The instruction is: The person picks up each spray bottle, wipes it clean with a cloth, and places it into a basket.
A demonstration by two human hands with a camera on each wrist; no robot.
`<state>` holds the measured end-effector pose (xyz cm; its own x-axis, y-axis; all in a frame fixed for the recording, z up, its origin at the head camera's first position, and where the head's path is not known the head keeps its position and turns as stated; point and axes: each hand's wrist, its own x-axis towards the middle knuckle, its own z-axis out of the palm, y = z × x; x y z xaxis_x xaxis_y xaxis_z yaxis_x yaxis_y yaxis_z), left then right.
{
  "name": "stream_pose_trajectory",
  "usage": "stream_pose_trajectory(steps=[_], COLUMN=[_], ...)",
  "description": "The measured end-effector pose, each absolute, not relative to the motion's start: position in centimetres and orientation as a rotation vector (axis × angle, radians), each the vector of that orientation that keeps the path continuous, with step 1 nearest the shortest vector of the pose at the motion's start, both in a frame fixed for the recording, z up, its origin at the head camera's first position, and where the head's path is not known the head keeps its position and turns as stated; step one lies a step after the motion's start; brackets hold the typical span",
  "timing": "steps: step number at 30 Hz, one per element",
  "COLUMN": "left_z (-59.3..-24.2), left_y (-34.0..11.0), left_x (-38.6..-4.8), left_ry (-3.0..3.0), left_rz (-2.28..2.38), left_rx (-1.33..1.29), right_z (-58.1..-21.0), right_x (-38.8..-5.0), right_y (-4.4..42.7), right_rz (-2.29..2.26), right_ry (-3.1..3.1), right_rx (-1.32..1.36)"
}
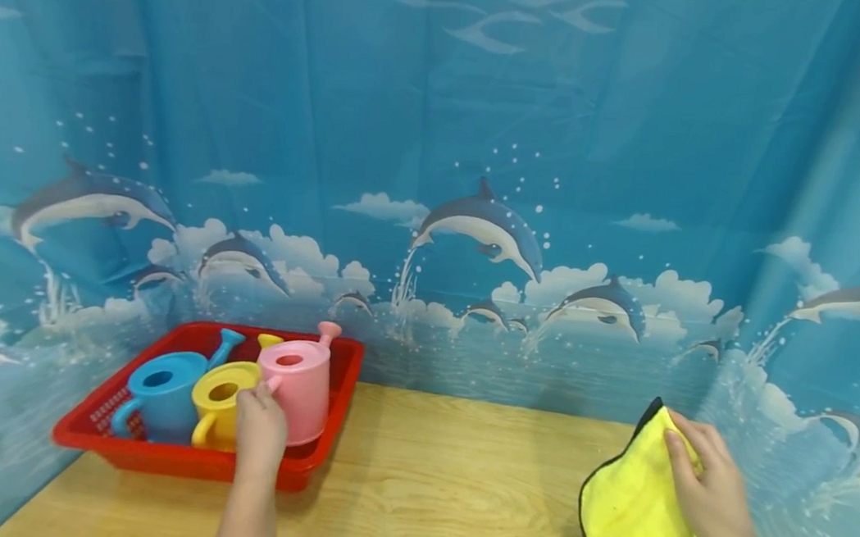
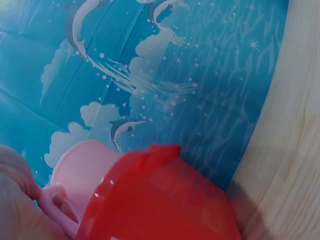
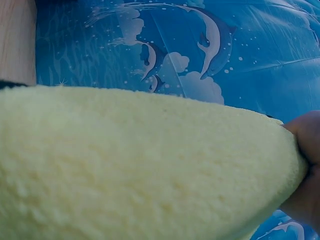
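Observation:
My left hand (image 1: 261,424) grips the handle of a pink watering can (image 1: 304,392), which stands at the right end of a red plastic basket (image 1: 211,469). In the left wrist view the thumb side of the hand meets the pink handle (image 2: 55,212), and the red basket wall (image 2: 165,200) covers the can's lower part. Beside it in the basket are a yellow watering can (image 1: 226,387), partly behind my hand, and a blue watering can (image 1: 170,409). On the right, my right hand (image 1: 712,483) pinches a yellow cloth (image 1: 629,511) with black edging near its top corner; the cloth hangs down.
A light wood table (image 1: 447,475) lies under the basket and between my hands. Blue curtain (image 1: 483,124) printed with dolphins and clouds rises behind the table and along both sides.

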<state>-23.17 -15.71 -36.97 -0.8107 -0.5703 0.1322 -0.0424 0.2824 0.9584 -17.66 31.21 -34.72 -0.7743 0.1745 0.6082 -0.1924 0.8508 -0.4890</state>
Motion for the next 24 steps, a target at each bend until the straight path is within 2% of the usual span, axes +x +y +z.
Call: stream_pose_trajectory(steps=[24], left_z=[-36.5], left_y=[-18.1], left_x=[-22.0], left_ry=[-2.815], left_rz=[-1.165], left_rx=[0.225], right_z=[-34.7], right_x=[-17.8], right_y=[31.6], right_rz=[0.709], right_ry=[-2.408], right_rx=[-0.028])
